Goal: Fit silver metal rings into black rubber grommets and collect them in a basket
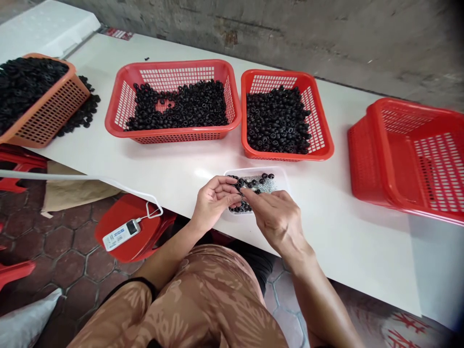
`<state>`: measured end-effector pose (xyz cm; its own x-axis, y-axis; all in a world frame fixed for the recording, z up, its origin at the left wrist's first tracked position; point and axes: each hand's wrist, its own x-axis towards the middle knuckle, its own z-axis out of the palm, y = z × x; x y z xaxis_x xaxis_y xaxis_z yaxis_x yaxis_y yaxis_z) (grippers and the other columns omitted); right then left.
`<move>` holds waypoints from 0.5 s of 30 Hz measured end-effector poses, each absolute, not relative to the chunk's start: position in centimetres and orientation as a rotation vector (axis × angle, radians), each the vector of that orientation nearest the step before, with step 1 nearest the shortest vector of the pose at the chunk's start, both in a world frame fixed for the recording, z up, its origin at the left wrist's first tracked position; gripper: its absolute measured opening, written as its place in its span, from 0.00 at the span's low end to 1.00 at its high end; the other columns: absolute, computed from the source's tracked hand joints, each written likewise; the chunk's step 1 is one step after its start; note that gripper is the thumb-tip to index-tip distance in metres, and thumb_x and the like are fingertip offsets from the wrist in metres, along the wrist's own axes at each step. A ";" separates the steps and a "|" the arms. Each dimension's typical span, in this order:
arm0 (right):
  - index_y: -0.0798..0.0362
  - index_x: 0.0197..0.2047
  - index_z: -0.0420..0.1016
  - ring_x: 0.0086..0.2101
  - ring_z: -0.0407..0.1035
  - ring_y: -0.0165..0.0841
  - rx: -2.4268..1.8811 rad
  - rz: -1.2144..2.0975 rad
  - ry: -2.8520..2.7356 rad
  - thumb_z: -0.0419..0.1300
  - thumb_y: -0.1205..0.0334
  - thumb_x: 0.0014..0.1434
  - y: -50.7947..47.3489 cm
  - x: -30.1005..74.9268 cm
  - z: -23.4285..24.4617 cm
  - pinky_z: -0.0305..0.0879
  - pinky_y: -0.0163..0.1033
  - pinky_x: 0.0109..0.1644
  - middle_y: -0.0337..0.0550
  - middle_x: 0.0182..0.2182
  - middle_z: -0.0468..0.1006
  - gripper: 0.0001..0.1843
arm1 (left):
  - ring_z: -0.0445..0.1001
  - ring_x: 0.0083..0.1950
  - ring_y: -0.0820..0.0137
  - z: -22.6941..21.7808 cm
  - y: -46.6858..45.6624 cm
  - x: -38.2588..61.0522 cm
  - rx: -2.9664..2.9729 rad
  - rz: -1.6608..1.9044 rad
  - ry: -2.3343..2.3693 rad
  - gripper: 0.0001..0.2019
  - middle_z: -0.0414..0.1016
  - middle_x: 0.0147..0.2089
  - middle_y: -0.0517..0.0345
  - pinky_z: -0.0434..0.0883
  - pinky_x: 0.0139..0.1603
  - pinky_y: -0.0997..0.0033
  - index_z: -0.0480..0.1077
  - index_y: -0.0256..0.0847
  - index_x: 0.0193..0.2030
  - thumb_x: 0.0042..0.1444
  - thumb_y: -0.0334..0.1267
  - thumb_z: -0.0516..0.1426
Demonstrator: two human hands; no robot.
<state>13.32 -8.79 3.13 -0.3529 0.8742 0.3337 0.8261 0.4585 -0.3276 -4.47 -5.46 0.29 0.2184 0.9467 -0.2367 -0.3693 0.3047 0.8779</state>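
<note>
My left hand [214, 202] and my right hand [276, 212] meet over a shallow clear plastic box [283, 180]. The fingers of both are pinched together at the tips; whatever small piece lies between them is too hidden to name. Inside the box are black ring-like parts [261, 181] and many tiny shiny silvery pieces [270, 185]. Just behind it stand two red perforated baskets: a wide one [174, 131] partly filled with small black round parts [195, 106], and a narrower one [290, 155] holding more of them [275, 121].
An orange basket [54, 113] heaped with black parts tilts at the left, some spilled beside it. Stacked red baskets [369, 154] stand at the right. A power strip [121, 235] lies on a red stool [145, 234], its white cable crossing the table's left edge. A concrete wall [290, 38] runs behind.
</note>
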 end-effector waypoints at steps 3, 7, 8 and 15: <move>0.54 0.66 0.73 0.27 0.67 0.30 -1.355 0.032 -2.419 0.43 0.74 0.72 -9.0 13.3 3.4 0.61 0.40 0.41 0.40 0.26 0.78 0.27 | 0.79 0.28 0.73 0.2 -5.4 -4.4 0.796 1.049 0.926 0.24 0.80 0.31 0.62 0.78 0.31 0.74 0.74 0.38 0.44 0.44 0.45 0.75; 0.62 0.72 0.63 0.26 0.66 0.33 -1.358 -0.015 -2.489 0.43 0.77 0.68 -9.8 13.0 3.5 0.64 0.42 0.41 0.42 0.27 0.77 0.31 | 0.79 0.28 0.74 0.0 -5.4 -3.8 0.767 1.065 0.939 0.23 0.80 0.31 0.62 0.78 0.31 0.74 0.75 0.39 0.42 0.44 0.46 0.75; 0.63 0.72 0.62 0.26 0.67 0.33 -1.352 0.000 -2.479 0.44 0.77 0.68 -10.0 12.9 3.5 0.64 0.42 0.40 0.42 0.27 0.77 0.31 | 0.78 0.28 0.74 0.0 -5.5 -3.6 0.760 1.074 0.944 0.22 0.80 0.31 0.62 0.78 0.32 0.74 0.75 0.39 0.41 0.45 0.46 0.75; 0.54 0.72 0.65 0.31 0.77 0.33 -1.479 0.653 -2.113 0.49 0.58 0.76 -10.2 13.9 3.6 0.74 0.38 0.40 0.41 0.33 0.84 0.25 | 0.78 0.28 0.75 0.4 -5.2 -3.4 0.821 1.070 0.931 0.17 0.81 0.31 0.60 0.77 0.33 0.74 0.80 0.39 0.38 0.47 0.47 0.73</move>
<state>13.90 -10.16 3.63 -0.3032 0.9466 0.1100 0.7194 0.3031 -0.6250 -3.37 -5.21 0.44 0.2001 0.9554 -0.2173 -0.3479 0.2767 0.8958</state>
